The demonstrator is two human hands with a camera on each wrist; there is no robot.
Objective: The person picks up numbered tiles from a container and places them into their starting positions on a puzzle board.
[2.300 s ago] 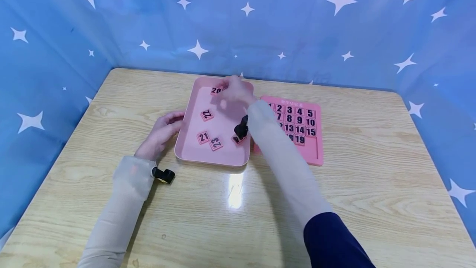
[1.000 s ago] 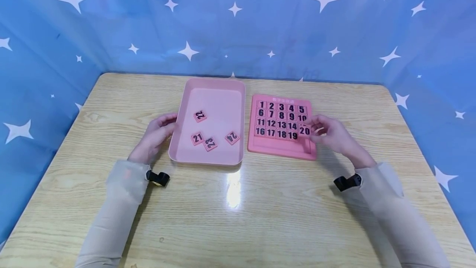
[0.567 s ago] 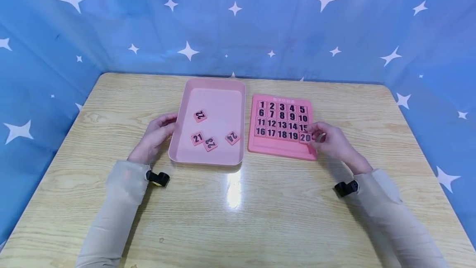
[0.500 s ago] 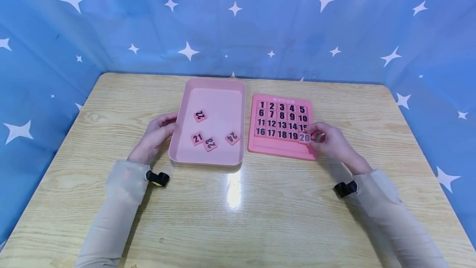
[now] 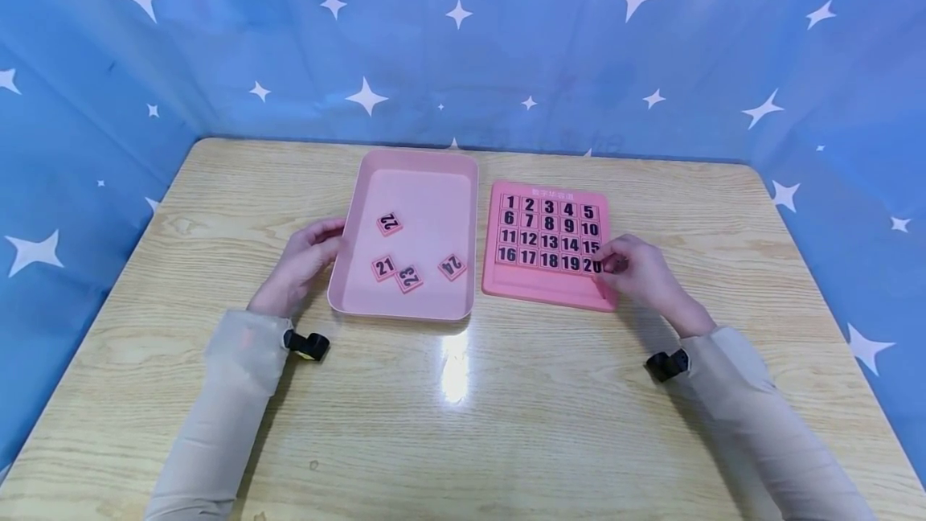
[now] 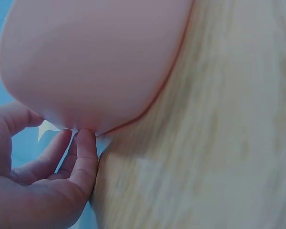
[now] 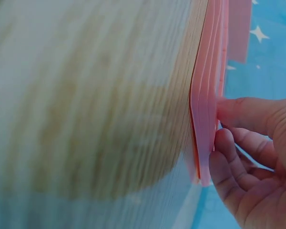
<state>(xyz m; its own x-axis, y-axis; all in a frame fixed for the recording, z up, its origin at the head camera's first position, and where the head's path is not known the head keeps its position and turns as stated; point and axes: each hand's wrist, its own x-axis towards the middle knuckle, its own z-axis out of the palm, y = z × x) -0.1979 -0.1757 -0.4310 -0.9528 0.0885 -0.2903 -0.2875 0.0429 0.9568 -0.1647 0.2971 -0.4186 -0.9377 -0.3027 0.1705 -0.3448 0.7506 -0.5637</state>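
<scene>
A pink number board (image 5: 538, 286) lies right of centre, with tiles 1 to 20 in four-rows order and a bare strip along its near side. My right hand (image 5: 644, 276) holds the tile numbered 20 (image 5: 589, 266) at the board's right edge; its fingertips partly cover that tile. In the right wrist view the thumb and bent fingers meet the board's edge. My left hand (image 5: 295, 265) touches the outer left wall of a pink tray (image 5: 423, 187), fingertips against it in the left wrist view. Loose tiles 22 (image 5: 389, 223), 21 (image 5: 383, 267), 23 (image 5: 408, 278) and 24 (image 5: 452, 266) lie inside.
Tray and board stand side by side on a wooden table (image 5: 405, 424), a narrow gap between them. A blue curtain (image 5: 434, 47) with white stars hangs behind the table and at both sides.
My right hand has taken tile 20 out of the tray and carried it right, down to the board beside tile 19. The left hand stays at the tray.
</scene>
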